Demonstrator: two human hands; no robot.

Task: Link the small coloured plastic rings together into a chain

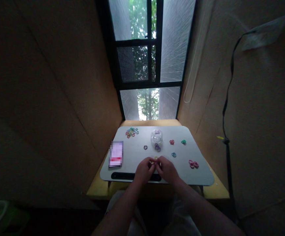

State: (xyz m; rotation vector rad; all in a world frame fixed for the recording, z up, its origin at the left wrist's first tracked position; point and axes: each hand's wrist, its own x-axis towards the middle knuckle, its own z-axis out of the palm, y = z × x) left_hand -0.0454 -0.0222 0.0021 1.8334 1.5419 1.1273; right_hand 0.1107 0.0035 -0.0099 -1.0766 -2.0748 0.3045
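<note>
My left hand and my right hand meet over the near middle of the white lap table, fingers pinched together. Between the fingertips a pale yellow hair tie shows, with a bit of red below it; the fingers hide most of it. Just beyond my hands, purple hair ties lie by a clear plastic bag or container. A single dark hair tie is left of these. To the right are small bunches: red, green, blue and pink.
A mixed pile of coloured hair ties sits at the far left. A phone with a blurred screen lies near the left edge. The table's black slot runs along the front. Beyond stands a window; a black cable hangs right.
</note>
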